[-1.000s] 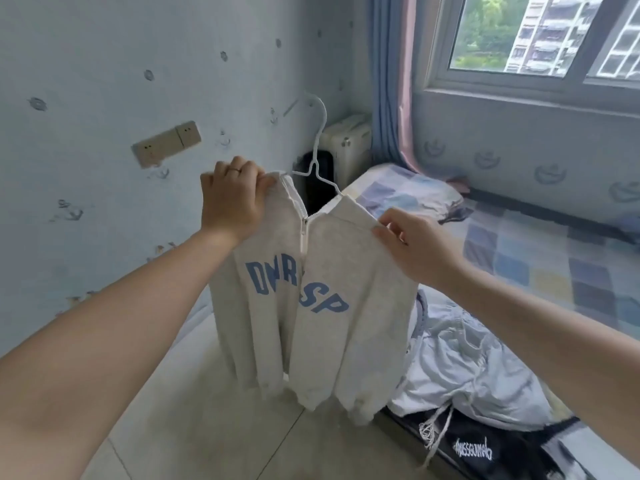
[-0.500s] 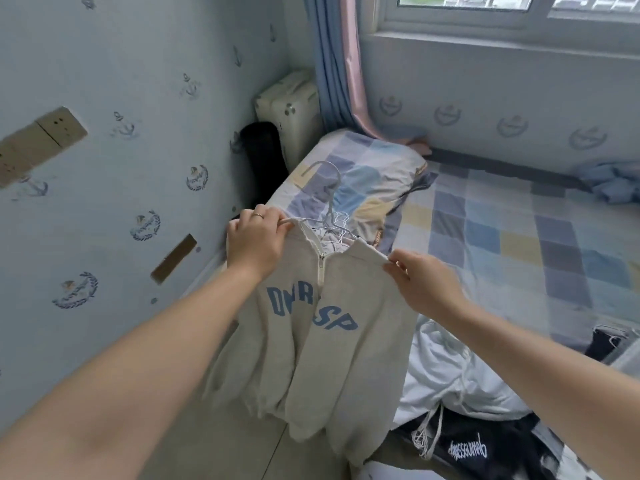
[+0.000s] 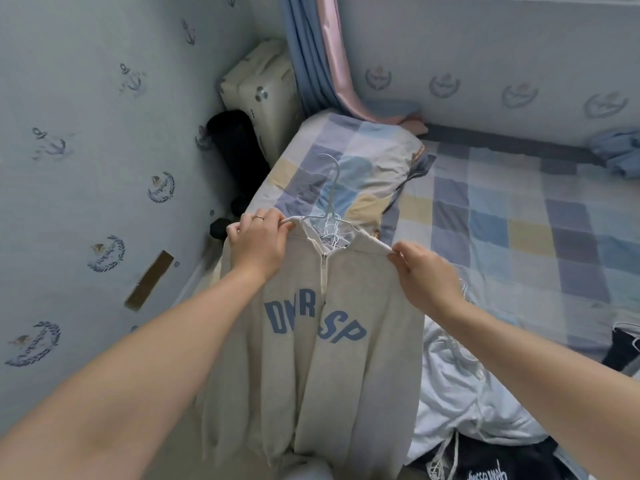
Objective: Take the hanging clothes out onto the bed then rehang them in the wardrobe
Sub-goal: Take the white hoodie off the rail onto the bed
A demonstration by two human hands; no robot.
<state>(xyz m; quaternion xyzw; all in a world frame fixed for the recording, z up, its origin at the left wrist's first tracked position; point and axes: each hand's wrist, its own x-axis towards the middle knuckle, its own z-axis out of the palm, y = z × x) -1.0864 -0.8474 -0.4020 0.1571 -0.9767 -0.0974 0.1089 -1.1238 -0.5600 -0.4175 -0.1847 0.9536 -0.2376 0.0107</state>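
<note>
The grey sweatshirt (image 3: 311, 358) with blue lettering hangs zipped on a white wire hanger (image 3: 331, 188). It is held up in the air beside the bed (image 3: 519, 220), over the floor. The left hand (image 3: 258, 247) grips the shoulder nearer the wall, fingers curled over the fabric. The right hand (image 3: 426, 275) pinches the other shoulder between thumb and fingers. The hanger's hook stands up in front of the checked pillow (image 3: 374, 157). On the bed's near edge, just right of the sweatshirt, lie a pale crumpled garment (image 3: 450, 393) and a dark garment (image 3: 485, 459) with white lettering.
</note>
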